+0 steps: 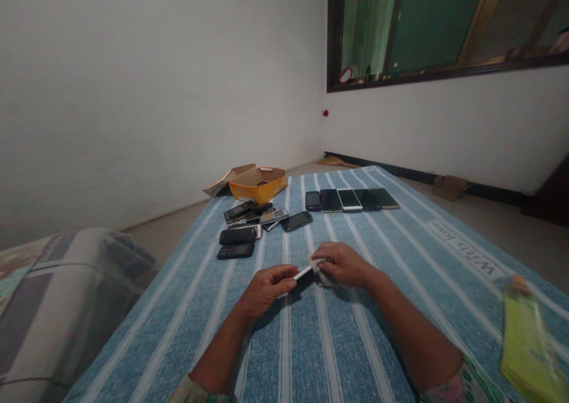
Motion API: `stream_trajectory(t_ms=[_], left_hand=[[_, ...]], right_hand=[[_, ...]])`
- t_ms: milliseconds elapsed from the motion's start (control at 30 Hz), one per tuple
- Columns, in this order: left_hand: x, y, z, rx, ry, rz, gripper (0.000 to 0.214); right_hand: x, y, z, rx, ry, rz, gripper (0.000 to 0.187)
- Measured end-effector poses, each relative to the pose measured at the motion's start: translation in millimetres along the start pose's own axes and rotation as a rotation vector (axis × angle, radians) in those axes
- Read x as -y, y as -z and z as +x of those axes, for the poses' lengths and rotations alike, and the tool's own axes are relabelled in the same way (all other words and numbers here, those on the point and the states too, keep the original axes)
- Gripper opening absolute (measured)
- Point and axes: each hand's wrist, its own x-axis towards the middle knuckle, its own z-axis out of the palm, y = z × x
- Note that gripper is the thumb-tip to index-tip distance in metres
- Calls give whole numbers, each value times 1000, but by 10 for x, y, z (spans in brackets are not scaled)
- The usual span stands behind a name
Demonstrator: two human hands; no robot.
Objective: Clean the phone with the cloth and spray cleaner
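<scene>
Between my hands, a little above the striped cloth, is a mobile phone [303,273] with a white edge, tilted with its side toward me. My left hand [270,287] grips its left end between thumb and fingers. At the other end, my right hand [340,263] pinches a crumpled pale tissue or cloth [326,280] against the phone. Beyond my left hand lies a loose heap of old phones, among them a black keypad phone [235,250], a silver keypad phone [274,216] and a dark touchscreen phone [297,221].
Several phones stand in a row at the far side, including a white one [349,200]. An open orange box [259,185] sits behind the heap. A yellow packet [528,341] lies at the right edge of the blue striped cloth [306,355]. A draped seat [66,308] is at left.
</scene>
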Motion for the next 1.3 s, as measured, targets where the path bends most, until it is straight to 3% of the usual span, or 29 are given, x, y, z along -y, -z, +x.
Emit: stream_trajectory(t_ms=[267, 433, 600, 900, 1300], left_hand=[[-21, -7, -1, -16, 6, 2, 42], [-42, -23, 7, 39, -4, -34, 45], [-55, -30, -3, 31, -2, -47, 44], [9, 2, -5, 2, -4, 27, 36], [-71, -30, 1, 26, -2, -25, 45]], right_hand=[[175, -96, 26, 6, 40, -29, 18], [316, -209, 60, 29, 83, -72, 14], [265, -173, 52, 36, 108, -22, 18], [52, -29, 0, 1, 28, 46, 22], [324, -234, 65, 12, 121, -52, 14]])
